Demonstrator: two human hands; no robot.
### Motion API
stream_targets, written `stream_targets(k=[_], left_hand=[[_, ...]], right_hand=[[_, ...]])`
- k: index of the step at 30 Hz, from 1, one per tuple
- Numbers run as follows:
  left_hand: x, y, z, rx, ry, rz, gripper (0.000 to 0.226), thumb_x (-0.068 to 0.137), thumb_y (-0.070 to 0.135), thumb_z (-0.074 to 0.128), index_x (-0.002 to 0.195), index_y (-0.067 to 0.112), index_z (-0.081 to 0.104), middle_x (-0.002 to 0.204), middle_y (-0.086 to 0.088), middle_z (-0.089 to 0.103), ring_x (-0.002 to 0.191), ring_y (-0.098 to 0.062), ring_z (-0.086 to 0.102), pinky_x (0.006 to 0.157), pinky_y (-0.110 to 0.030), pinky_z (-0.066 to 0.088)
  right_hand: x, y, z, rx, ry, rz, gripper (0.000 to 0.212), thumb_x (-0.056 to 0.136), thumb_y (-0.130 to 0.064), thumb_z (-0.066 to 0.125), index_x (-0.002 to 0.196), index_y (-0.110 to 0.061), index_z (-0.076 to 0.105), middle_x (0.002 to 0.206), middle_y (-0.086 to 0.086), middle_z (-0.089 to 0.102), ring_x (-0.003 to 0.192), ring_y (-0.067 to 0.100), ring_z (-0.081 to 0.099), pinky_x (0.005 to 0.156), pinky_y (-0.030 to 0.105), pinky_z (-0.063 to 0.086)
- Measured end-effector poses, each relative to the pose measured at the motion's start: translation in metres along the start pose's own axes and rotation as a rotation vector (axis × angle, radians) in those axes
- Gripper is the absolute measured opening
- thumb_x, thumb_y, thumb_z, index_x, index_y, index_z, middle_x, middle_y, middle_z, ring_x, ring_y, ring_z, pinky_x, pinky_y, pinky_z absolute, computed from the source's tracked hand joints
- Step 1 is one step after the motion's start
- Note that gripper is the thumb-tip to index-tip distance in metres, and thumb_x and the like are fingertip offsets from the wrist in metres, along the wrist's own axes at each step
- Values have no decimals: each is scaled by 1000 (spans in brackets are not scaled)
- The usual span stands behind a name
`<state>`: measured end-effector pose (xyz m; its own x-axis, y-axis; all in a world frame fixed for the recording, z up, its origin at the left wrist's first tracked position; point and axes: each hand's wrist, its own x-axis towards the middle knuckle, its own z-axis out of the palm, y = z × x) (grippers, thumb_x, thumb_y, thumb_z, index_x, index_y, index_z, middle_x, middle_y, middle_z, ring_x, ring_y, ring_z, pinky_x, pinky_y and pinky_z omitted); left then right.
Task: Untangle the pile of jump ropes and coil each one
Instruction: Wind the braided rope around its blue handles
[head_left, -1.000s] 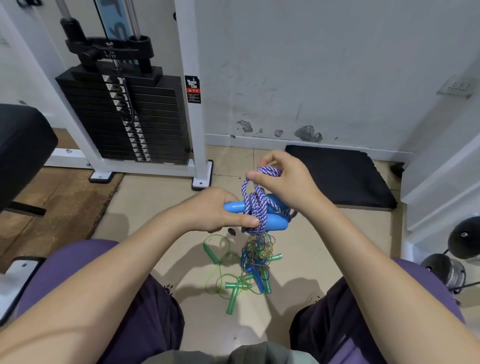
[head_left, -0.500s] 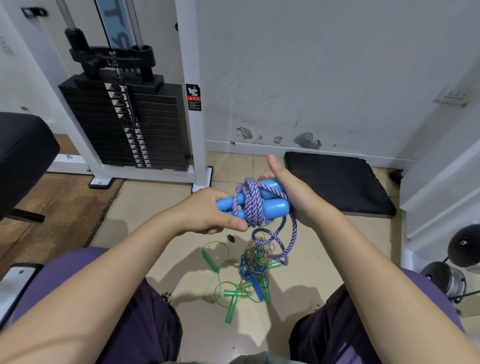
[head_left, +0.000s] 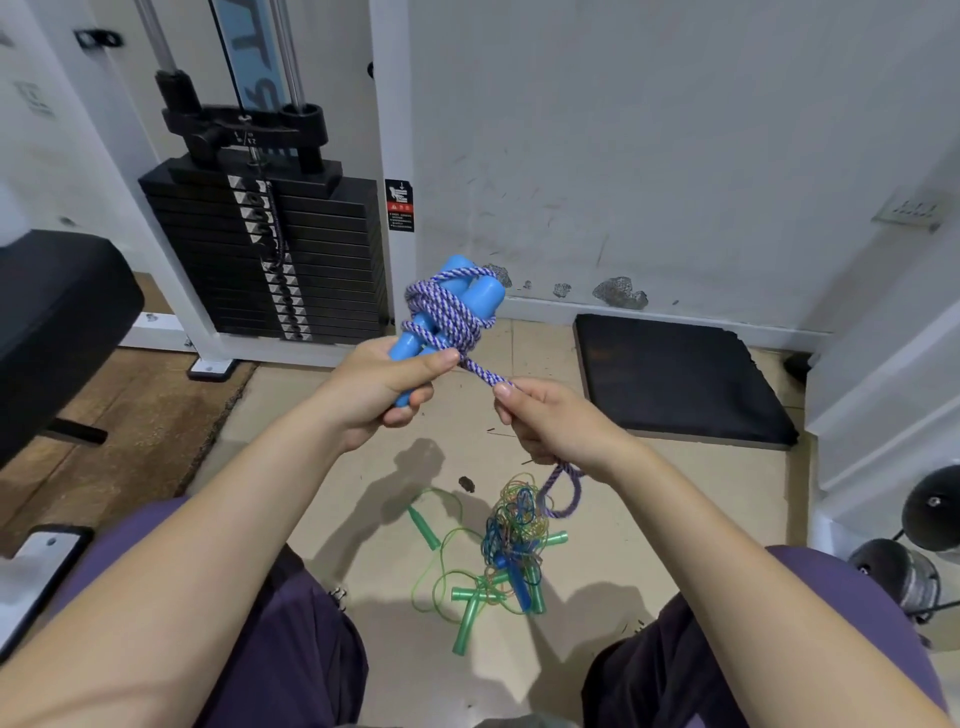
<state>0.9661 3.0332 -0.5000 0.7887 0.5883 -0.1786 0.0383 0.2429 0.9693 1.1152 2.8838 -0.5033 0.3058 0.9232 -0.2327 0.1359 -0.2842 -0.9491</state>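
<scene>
A gym is showing itself here: a weight stack (head_left: 270, 260) is standing in its white frame (head_left: 387, 156) beyond the hands, a black pad (head_left: 675, 379) is lying right of them (dumbbells (head_left: 904, 577) further right).

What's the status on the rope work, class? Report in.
Left hand grip shut on blue handles. Right hand pulling the purple rope taut, tail hanging below. Tangled pile on the floor not yet sorted. Nothing in the way.

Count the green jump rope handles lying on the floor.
At least 5: one apart at the left, one right of the tangle, three crossing at the bottom. The tangle may hide more.
</scene>
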Motion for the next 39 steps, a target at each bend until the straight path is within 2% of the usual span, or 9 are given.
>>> stream_targets(k=[7, 10, 16, 21, 24, 27, 32, 35, 39], left_hand=[[15, -6, -22, 47, 348, 75, 28, 85, 29, 78, 76, 18, 54, 48, 6, 42, 42, -11, 32, 38, -14, 20], [19, -7, -30, 118, 391, 45, 29, 86, 34, 76, 78, 16, 55, 46, 4, 42, 39, -10, 31, 38, -14, 20], [12, -27, -5, 514, 91, -161, 33, 82, 48, 76, 79, 17, 64, 45, 2, 46, 34, -12, 30, 38, -15, 20], [-1, -37, 24, 552, -289, -225, 36, 69, 58, 79, 79, 26, 67, 48, 2, 43, 41, -15, 30, 40, -17, 21], [-2, -39, 33, 717, -343, -195, 46, 76, 49, 81, 89, 9, 61, 44, 9, 45, 40, -13, 35, 40, -16, 26], [-4, -37, 38, 750, -360, -131, 44, 79, 54, 76, 74, 15, 56, 41, 10, 42, 36, -11, 36, 40, -15, 28], [-4, -29, 34, 851, -252, -30, 68, 60, 84, 60, 65, 17, 46, 46, 5, 42, 42, -16, 41, 47, -24, 32], [-3, -29, 32, 820, -248, -19, 73, 54, 83, 62, 68, 12, 53, 44, 4, 45, 40, -16, 42, 42, -20, 31], [-3, -32, 31, 724, -221, 20, 66, 51, 76, 70, 66, 12, 59, 40, 4, 46, 36, -15, 40, 40, -18, 32]], right_hand=[[-7, -9, -9, -182, 8, -23, 26, 103, -25, 49, 82, -12, 59, 53, -1, 30, 46, 12, 23, 45, 24, 20], [-13, -16, -17, -250, 36, -122, 24, 99, -27, 57, 77, -19, 59, 50, -5, 34, 46, 10, 26, 44, 24, 20], [-13, -23, -35, -121, 175, -238, 19, 96, -20, 61, 78, -15, 65, 47, -8, 37, 47, 13, 26, 48, 27, 19], [-5, -18, -34, -241, 274, -327, 15, 97, -14, 60, 84, -9, 68, 56, -15, 55, 51, -4, 46, 53, 9, 33], [1, -13, -23, -413, 236, -350, 17, 94, -18, 64, 79, -10, 67, 60, -7, 50, 55, 1, 41, 57, 19, 34], [8, -6, -27, -520, 288, -300, 29, 90, -27, 69, 67, -12, 59, 55, -4, 42, 53, 7, 34, 57, 31, 29], [12, 2, -37, -452, 388, -181, 40, 78, -38, 80, 80, -11, 50, 63, 1, 47, 56, 13, 37, 56, 33, 30], [10, 0, -37, -413, 392, -185, 47, 77, -35, 81, 78, -19, 37, 67, -2, 41, 58, 12, 33, 56, 31, 29], [8, -2, -33, -295, 258, -205, 34, 89, -22, 70, 68, -11, 47, 62, 1, 38, 59, 8, 32, 56, 26, 28]])
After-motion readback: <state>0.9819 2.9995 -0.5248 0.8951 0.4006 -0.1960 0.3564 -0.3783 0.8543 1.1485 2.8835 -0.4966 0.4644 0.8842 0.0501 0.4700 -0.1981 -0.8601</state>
